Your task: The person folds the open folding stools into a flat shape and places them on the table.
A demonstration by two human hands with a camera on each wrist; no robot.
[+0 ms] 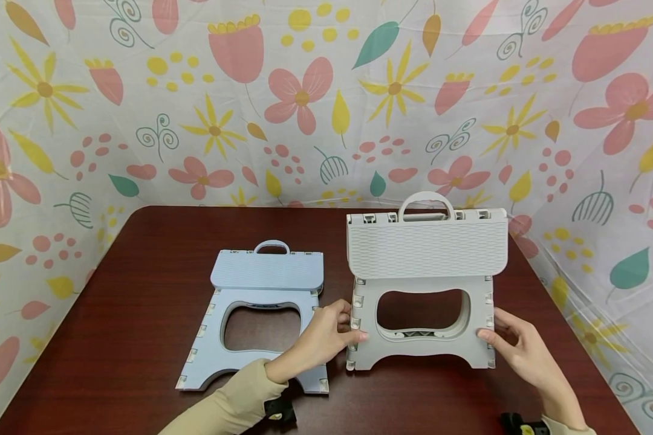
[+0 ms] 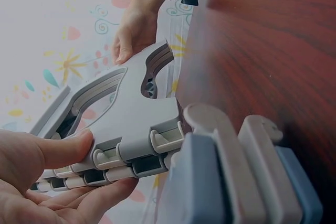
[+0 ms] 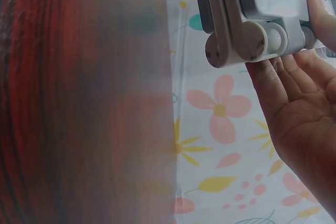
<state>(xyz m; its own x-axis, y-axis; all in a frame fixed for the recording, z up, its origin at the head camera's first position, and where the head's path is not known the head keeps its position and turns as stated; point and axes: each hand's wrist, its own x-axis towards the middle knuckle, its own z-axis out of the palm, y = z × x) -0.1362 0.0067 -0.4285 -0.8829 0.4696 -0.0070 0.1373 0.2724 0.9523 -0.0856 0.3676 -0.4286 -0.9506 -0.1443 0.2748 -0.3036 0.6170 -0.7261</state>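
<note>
A grey folding step stool (image 1: pixel 424 350), folded flat with its handle up, is held upright between both hands on the right of the head view. My left hand (image 1: pixel 326 332) grips its left side edge, thumb on the front face and fingers behind. On the opposite edge my right hand (image 1: pixel 528 350) holds it the same way, low down. The left wrist view shows the thumb and fingers of the left hand (image 2: pixel 58 177) around the hinged edge. Beside it, to the left, lies a light blue folding stool (image 1: pixel 266 272), also folded flat, partly behind my left forearm.
Both stools are over a dark reddish-brown table (image 1: pixel 141 272). Behind it and at its sides hangs a white curtain (image 1: pixel 326 121) printed with flowers and leaves. The blue stool's feet are close to the grey stool's lower left corner.
</note>
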